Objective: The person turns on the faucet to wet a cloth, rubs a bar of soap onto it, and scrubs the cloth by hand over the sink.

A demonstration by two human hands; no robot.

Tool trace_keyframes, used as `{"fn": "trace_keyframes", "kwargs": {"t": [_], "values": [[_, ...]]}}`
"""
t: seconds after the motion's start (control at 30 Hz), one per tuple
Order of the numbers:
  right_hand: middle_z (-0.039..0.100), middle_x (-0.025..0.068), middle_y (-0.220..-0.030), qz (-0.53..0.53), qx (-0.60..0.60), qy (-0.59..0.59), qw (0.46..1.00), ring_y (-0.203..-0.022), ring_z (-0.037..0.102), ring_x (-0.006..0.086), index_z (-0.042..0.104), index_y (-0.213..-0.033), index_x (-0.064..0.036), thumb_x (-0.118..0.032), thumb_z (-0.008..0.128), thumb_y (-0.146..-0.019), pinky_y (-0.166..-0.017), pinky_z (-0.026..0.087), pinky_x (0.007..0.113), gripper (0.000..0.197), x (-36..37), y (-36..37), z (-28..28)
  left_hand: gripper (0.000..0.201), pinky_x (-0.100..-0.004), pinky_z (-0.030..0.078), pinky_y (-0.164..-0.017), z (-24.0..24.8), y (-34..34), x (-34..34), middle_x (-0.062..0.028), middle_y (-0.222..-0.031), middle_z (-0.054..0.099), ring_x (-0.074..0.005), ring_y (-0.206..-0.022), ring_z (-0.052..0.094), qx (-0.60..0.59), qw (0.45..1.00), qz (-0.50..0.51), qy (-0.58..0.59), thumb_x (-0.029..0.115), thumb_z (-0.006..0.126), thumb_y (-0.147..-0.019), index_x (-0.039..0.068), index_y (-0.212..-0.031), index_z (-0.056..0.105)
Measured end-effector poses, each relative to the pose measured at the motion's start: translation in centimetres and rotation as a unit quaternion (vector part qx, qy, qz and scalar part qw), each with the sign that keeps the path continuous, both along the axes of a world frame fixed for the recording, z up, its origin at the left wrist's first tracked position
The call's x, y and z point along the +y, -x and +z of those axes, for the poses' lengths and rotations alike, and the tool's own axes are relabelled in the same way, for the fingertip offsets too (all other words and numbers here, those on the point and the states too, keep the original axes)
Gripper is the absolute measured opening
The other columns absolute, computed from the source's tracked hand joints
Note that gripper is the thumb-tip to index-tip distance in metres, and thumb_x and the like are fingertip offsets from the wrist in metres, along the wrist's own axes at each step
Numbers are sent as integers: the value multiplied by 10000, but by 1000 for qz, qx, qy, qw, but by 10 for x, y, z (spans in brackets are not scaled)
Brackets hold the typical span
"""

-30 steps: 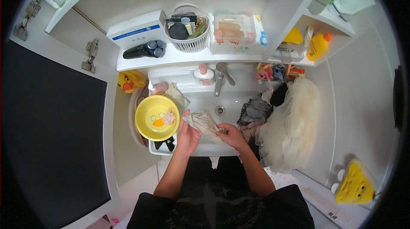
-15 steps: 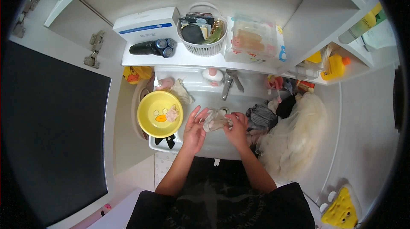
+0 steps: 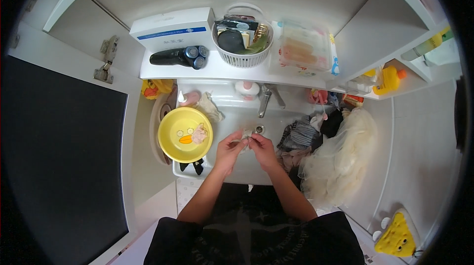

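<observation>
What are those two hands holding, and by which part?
A pale, crumpled cloth, bunched between the left hand and right hand; which edge or part of it they grip cannot be told.

Up on the shelf, the long white box (image 3: 173, 20) carries pale print along its blue stripe (image 3: 170, 33) — small and blurred — with larger, faint characters below. Down front, grey lettering curves around a pale design on the black shirt (image 3: 254, 238)! Far right, a yellowish bottle (image 3: 428, 46) shows slanted print.
</observation>
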State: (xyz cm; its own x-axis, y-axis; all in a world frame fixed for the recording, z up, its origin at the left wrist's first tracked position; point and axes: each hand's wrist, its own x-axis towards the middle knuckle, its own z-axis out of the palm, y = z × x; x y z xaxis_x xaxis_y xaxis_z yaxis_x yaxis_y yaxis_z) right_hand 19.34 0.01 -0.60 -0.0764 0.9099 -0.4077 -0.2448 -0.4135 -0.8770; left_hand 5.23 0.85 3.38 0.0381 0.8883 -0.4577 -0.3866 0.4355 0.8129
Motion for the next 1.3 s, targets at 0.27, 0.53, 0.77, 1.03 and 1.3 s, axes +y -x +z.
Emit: {"fn": "trace_keyframes", "kwargs": {"t": [0.27, 0.53, 0.77, 1.03, 1.3], "values": [[616, 120, -883, 40, -380, -233, 894, -869, 593, 319, 640, -919, -8, -115, 627, -867, -760, 476, 382, 120, 7, -2, 27, 343, -230, 475, -762, -14, 24, 6, -53, -934, 676, -98, -829, 595, 90, 992, -74, 55, 64, 740, -820, -13, -1145, 662], [603, 89, -817, -13, -309, -240, 920, -813, 601, 252, 617, -943, -17, -74, 614, -874, -729, 473, 316, 90, 3, 5, 18, 165, -228, 446, -736, -11, 25, 3, 8, -888, 629, -77, -816, 565, 68, 988, -122, 63, 68, 693, -853, 45, -1011, 649], [560, -5, -802, 13, -84, -96, 992, -755, 509, 70, 584, -990, 2, -110, 569, -944, -681, 437, 239, 121, 5, -2, 6, 131, -244, 413, -834, -3, 33, 5, 51, -899, 567, -60, -912, 502, 0, 999, -46, 25, 188, 576, -957, 81, -1032, 591], [603, 19, -731, 141, -149, -68, 976, -668, 539, 104, 649, -1006, 12, -213, 679, -890, -641, 460, 262, 255, 14, -7, 28, 109, -208, 391, -656, 5, 40, 14, 54, -772, 500, -47, -705, 448, 50, 998, 6, -36, 198, 553, -982, 93, -1010, 553], [661, 112, -782, 146, -297, -100, 938, -700, 612, 173, 690, -937, -1, -247, 743, -819, -661, 495, 311, 278, 26, -18, 51, 93, -196, 358, -670, 1, 61, 11, 61, -788, 458, -49, -726, 407, 211, 973, -39, -87, 167, 576, -971, 77, -983, 560]]}}
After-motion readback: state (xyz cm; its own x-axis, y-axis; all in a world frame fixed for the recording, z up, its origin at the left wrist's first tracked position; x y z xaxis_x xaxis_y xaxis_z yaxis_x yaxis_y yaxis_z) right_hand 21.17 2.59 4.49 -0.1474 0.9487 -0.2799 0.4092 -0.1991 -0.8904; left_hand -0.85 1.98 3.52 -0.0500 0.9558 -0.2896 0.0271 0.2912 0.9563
